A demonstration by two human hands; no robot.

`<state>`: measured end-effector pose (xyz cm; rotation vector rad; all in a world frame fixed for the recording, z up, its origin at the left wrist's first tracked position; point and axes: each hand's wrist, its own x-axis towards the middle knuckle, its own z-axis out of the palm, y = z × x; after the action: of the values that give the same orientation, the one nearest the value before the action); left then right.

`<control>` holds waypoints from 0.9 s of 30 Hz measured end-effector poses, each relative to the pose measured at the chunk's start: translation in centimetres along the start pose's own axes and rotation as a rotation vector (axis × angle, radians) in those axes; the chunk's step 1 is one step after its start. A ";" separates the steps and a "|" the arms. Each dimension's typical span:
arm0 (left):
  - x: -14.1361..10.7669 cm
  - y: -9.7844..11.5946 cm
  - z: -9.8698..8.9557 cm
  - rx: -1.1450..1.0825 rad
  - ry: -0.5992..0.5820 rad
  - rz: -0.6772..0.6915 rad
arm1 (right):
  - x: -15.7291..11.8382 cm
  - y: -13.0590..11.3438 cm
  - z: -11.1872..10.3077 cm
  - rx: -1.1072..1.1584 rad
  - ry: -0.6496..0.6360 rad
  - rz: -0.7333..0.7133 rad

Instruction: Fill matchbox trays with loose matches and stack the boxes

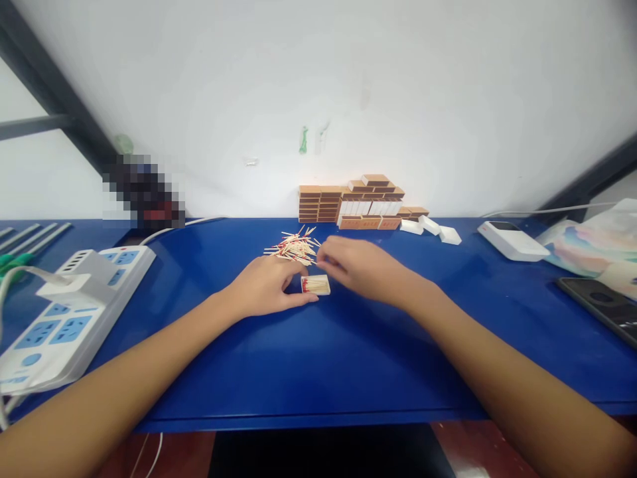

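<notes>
A small white matchbox tray (323, 293) lies on the blue table, holding a layer of matches (316, 285) with red heads toward the left. My left hand (269, 284) grips the tray from its left, thumb along the near side and fingers at the far side. Just beyond it is a loose heap of matches (294, 248), pointing every way. My right hand (355, 265) hovers at the heap's right edge with fingertips pinched together. Whether a match is between those fingertips is too small to tell.
Matchboxes (318, 204) stand stacked along the wall, with several white trays (450, 235) to their right. A white device (512, 240), a plastic bag (582, 236) and a dark phone (600, 302) lie at right. A power strip (74, 325) with cables takes up the left side.
</notes>
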<state>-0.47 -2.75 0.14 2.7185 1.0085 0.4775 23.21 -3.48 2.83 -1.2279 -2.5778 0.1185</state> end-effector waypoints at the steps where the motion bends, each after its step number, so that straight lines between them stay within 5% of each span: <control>1: -0.1 0.2 0.0 -0.002 -0.006 0.006 | 0.3 0.9 -0.2 0.036 0.059 0.024; 4: -0.2 0.9 0.3 -0.024 -0.044 0.023 | 2.1 3.9 -0.4 0.101 0.133 0.052; 9: -0.2 1.1 0.6 -0.044 -0.053 0.005 | 7.2 7.3 0.4 0.076 -0.046 -0.019; 15: -0.3 0.7 0.9 -0.051 -0.047 0.008 | 11.5 8.0 1.2 -0.007 -0.224 -0.073; 20: -0.3 0.6 1.1 -0.045 -0.039 0.033 | 10.7 7.6 0.5 -0.054 -0.339 0.041; 27: -0.2 0.2 0.9 -0.033 -0.003 0.015 | 6.1 6.8 -1.0 -0.079 -0.396 0.136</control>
<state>-0.17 -3.14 -0.72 2.6989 0.9714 0.4878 24.94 5.53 3.84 -1.5433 -2.8480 0.3213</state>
